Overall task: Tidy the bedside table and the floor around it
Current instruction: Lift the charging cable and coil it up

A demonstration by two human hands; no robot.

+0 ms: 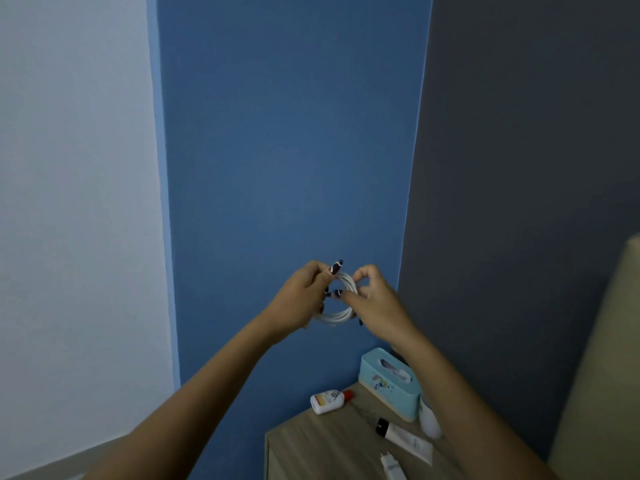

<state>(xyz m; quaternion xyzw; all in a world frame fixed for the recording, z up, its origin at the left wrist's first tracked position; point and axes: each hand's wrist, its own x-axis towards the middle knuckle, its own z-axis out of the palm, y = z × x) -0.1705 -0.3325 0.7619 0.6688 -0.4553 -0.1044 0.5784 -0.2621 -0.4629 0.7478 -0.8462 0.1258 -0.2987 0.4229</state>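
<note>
The white cable (334,318) was wound into a small coil and held up in the air between the two hands, in front of the blue wall (287,150). The left hand (301,299) gripped the coil's left side, fingers curled round the loops and the thumb lying across the top. The right hand (375,303) pinched the coil's right side, thumb and fingertips closed on the strands. The two hands sat just beside each other, nearly touching across the ring of cable.

Well below the hands, under the right forearm, stood the wooden bedside table (311,448). A pale blue tissue box (388,386) sat at its back, directly beneath the right wrist. To the left of that box lay a small white bottle (327,401) with a red cap, on its side near the table's back edge. Nearer me lay a white tube (405,439) with a black cap, and just beyond it, at the lower edge of view, a white plug (393,467). A beige headboard (595,375) rose far off to the right of the right arm.
</note>
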